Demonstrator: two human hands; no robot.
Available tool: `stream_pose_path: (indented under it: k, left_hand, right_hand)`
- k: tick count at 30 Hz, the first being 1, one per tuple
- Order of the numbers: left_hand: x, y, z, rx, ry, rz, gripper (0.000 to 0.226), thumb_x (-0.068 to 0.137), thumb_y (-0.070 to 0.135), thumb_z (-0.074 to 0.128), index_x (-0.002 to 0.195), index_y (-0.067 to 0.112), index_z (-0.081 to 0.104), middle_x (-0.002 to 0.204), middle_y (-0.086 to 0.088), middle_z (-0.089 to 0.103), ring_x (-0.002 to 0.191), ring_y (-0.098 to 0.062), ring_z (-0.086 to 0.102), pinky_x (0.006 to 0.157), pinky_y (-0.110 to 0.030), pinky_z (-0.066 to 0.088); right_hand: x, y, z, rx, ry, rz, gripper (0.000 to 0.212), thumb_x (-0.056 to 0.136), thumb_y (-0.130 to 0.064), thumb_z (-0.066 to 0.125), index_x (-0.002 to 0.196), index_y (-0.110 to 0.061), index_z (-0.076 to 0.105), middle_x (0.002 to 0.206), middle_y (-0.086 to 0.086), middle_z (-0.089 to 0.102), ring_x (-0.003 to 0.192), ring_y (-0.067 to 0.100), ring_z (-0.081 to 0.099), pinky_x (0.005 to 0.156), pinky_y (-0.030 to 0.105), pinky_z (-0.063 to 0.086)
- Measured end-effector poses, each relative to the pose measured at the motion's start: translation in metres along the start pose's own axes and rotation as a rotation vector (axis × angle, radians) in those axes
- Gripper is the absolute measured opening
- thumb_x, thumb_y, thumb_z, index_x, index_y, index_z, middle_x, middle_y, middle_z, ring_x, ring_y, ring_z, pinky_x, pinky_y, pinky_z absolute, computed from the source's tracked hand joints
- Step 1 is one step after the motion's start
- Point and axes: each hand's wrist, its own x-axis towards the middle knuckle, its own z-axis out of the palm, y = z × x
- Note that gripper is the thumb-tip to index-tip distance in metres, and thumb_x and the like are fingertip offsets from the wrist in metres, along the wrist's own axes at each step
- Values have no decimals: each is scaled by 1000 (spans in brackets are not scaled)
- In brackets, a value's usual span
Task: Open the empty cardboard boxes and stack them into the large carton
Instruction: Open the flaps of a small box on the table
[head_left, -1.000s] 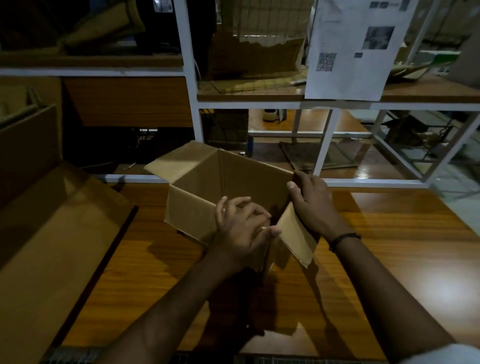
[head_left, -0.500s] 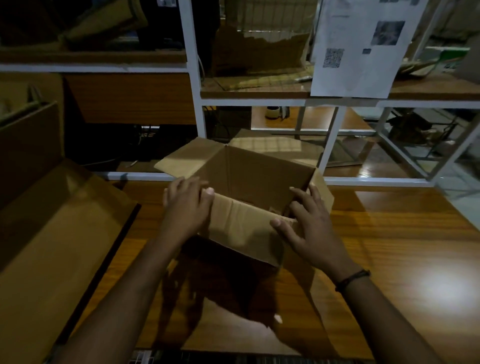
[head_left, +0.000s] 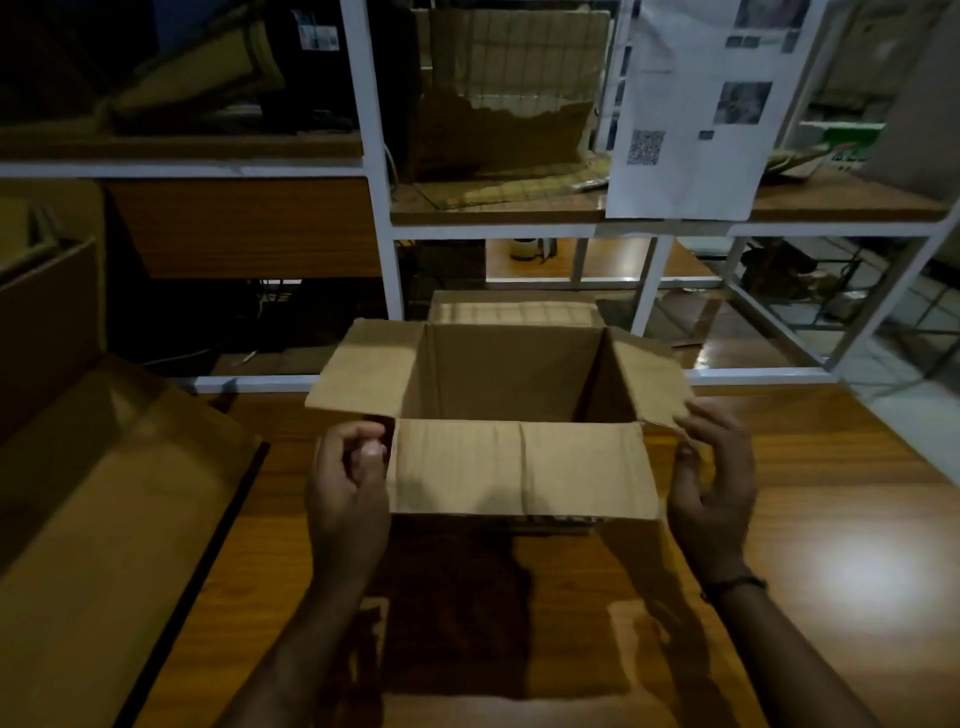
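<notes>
An empty brown cardboard box (head_left: 519, 467) stands upright on the wooden table (head_left: 841, 499), its top open and all its flaps folded outward. My left hand (head_left: 350, 483) is curled at the box's near left corner, against the edge of the near flap; whether it grips the cardboard is unclear. My right hand (head_left: 714, 483) is beside the near right corner with fingers apart, fingertips touching the corner of the right flap. The large carton (head_left: 104, 499) lies open at the left of the table, its inside facing me.
A white metal shelf frame (head_left: 387, 260) rises behind the table, holding cardboard pieces and a hanging printed sheet (head_left: 691, 119). The table's far edge runs just behind the box. Dim light; dark shelves at upper left.
The box has turned square to me and settled upright with all flaps spread. My left hand slid from the box's front to its left corner; my right hand moved out to the right flap.
</notes>
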Motion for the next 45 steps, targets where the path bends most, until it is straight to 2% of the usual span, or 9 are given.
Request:
stream_pose_path:
  k: [3,6,11,17,22,26,35,38,45]
  left_hand:
    - [-4,-11,-1,8,-84,-64,17,103,17,57,116,29,58,110,21,58,100,14,54,73,-22,42]
    - [-3,-12,2,-59,-158,-102,12,104,13,52,111,22,58,118,12,59,102,13,54,73,-18,40]
    - [3,-9,1,-420,-263,-151,34,98,39,45,121,16,56,120,5,63,102,0,65,72,-17,55]
    - [7,-12,6,-237,-326,49,34,99,42,49,129,26,53,123,3,61,106,5,62,77,-18,56]
    - [6,-23,9,-50,-444,172,41,103,45,51,141,58,46,142,8,38,124,3,48,78,-21,58]
    - [7,-25,9,-34,-502,168,54,102,43,55,149,60,36,144,8,31,128,-8,46,84,-34,63]
    - [16,-26,3,-24,-487,204,52,99,53,56,143,69,34,139,9,29,129,-17,45,81,-27,63]
    - [18,-31,-6,-24,-381,223,45,97,53,58,139,62,44,141,6,31,132,-22,46,87,-40,63]
    - [24,-47,-22,132,-345,307,71,87,32,80,147,47,44,148,-7,35,130,-15,43,86,-17,50]
  right_hand:
    - [-35,6,-2,-56,-77,28,51,88,-22,64,133,-3,52,136,22,50,129,31,47,104,53,48]
    - [-43,-7,6,50,-198,19,70,79,-30,72,140,-10,44,139,17,47,129,30,49,106,38,48]
    - [-17,-47,30,221,7,107,60,88,-32,69,134,1,47,137,12,48,126,17,52,101,33,50]
    - [18,-61,60,-2,177,265,66,91,-34,75,144,-24,37,139,5,37,123,23,45,97,52,52]
    - [17,-59,74,-220,10,163,67,92,-19,72,149,-33,40,151,16,33,135,35,32,102,24,33]
    - [5,-53,75,-297,-163,127,55,90,-31,73,141,-27,54,156,9,29,141,40,28,105,48,43]
    - [3,-65,68,-315,-214,117,51,89,-37,75,136,-30,56,153,5,32,136,35,34,100,50,51]
    - [-12,-75,67,-290,-232,70,54,89,-36,75,139,-32,56,153,5,31,136,35,33,99,52,52]
    - [-33,-89,78,-258,-207,10,67,82,-31,85,142,-27,57,157,9,28,142,38,31,106,43,42]
